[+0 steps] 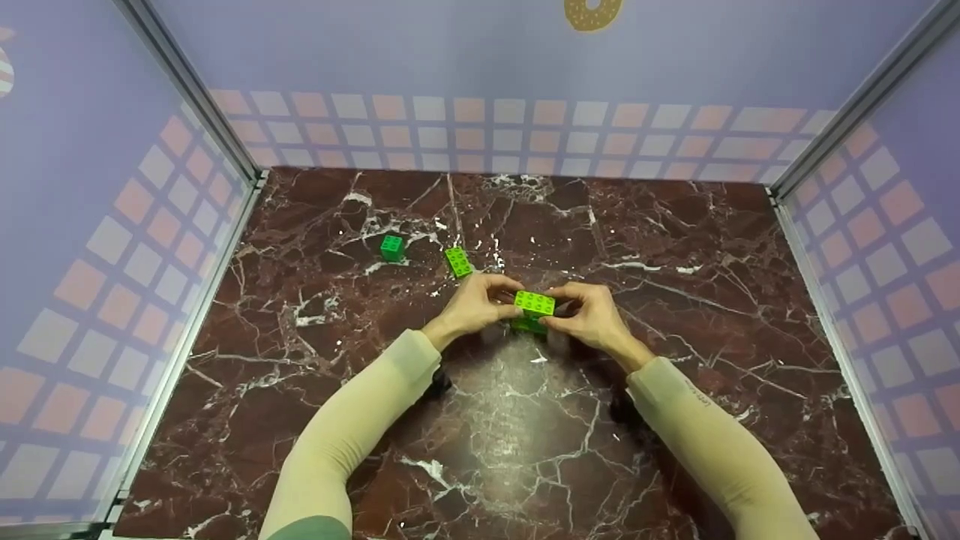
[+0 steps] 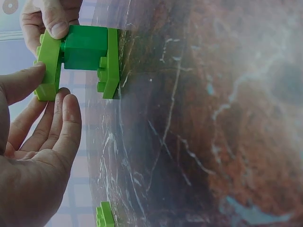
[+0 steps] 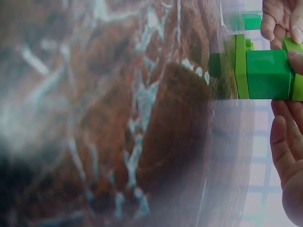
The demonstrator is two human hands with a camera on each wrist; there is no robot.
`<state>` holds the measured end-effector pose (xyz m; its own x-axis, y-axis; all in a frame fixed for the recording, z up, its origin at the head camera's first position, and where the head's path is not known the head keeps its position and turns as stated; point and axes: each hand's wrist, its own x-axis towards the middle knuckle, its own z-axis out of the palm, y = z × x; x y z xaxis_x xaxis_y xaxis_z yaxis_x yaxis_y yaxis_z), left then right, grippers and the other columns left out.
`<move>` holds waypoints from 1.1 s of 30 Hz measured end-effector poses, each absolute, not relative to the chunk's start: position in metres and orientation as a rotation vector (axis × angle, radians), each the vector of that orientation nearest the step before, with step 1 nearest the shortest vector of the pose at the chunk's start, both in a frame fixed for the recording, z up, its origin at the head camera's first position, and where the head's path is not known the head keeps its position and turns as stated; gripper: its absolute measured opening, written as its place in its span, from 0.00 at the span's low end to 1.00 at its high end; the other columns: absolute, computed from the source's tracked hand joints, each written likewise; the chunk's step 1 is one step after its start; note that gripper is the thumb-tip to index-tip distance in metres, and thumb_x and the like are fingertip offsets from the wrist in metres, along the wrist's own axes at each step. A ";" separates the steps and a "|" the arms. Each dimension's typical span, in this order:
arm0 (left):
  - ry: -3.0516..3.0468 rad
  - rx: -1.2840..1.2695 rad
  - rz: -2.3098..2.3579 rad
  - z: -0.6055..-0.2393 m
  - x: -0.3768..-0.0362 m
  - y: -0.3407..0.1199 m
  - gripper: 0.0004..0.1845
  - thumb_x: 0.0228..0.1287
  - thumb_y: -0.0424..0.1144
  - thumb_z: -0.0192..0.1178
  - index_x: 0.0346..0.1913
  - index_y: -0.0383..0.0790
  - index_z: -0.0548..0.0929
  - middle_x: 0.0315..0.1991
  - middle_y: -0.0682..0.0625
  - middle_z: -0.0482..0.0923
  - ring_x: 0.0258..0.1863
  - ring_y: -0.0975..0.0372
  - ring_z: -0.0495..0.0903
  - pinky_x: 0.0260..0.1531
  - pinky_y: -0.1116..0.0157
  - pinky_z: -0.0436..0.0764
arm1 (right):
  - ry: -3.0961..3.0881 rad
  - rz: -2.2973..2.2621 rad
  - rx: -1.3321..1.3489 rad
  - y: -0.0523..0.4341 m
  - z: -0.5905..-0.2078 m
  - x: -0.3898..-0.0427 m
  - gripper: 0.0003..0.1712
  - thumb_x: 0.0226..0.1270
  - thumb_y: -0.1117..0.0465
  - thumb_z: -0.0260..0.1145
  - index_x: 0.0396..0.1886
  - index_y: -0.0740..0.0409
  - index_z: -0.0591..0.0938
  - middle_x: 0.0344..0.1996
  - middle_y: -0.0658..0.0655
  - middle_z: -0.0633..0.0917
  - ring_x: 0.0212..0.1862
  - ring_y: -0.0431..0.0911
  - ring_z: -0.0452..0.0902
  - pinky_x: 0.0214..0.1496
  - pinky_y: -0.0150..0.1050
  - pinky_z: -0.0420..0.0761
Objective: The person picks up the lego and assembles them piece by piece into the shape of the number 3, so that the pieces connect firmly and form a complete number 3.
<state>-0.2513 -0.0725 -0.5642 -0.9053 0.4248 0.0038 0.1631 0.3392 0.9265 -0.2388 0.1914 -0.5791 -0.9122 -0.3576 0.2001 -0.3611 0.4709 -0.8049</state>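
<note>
Squarely between both hands' grip, green brick stack

Staged recording booth, marble-look tabletop, printed tile-pattern walls, aluminium frame

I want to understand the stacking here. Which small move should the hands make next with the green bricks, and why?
Probably press the top plate straight down. The left hand and right hand grip the stack from both sides; in the left wrist view a dark green block sits between two light green plates, so a firm squeeze would seat them. Whether the studs are fully locked is hard to tell.
</note>
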 end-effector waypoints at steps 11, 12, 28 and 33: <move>2.365 0.520 1.594 -0.563 -0.249 -0.073 0.21 0.65 0.30 0.79 0.61 0.33 0.91 0.55 0.37 0.94 0.53 0.46 0.95 0.56 0.61 0.92 | -2.666 1.556 0.669 0.193 -0.581 -0.240 0.25 0.57 0.68 0.89 0.55 0.60 0.95 0.46 0.63 0.97 0.44 0.60 0.95 0.47 0.48 0.96; 2.362 0.516 1.593 -0.563 -0.249 -0.073 0.21 0.65 0.30 0.79 0.61 0.33 0.91 0.55 0.37 0.94 0.53 0.46 0.95 0.56 0.61 0.92 | -2.663 1.562 0.674 0.194 -0.581 -0.240 0.25 0.57 0.68 0.89 0.55 0.60 0.95 0.46 0.63 0.97 0.44 0.60 0.95 0.47 0.50 0.96; 2.412 0.553 1.568 -0.566 -0.247 -0.074 0.20 0.64 0.32 0.80 0.59 0.36 0.91 0.55 0.38 0.94 0.52 0.47 0.94 0.57 0.59 0.92 | -2.624 1.555 0.697 0.192 -0.581 -0.240 0.23 0.57 0.71 0.87 0.54 0.63 0.95 0.45 0.65 0.96 0.46 0.60 0.95 0.48 0.53 0.97; 2.409 0.554 1.573 -0.567 -0.245 -0.074 0.21 0.64 0.31 0.80 0.59 0.35 0.91 0.55 0.38 0.94 0.52 0.47 0.94 0.56 0.60 0.92 | -2.617 1.504 0.739 0.192 -0.582 -0.239 0.23 0.56 0.71 0.87 0.54 0.63 0.95 0.45 0.64 0.97 0.45 0.61 0.95 0.47 0.53 0.97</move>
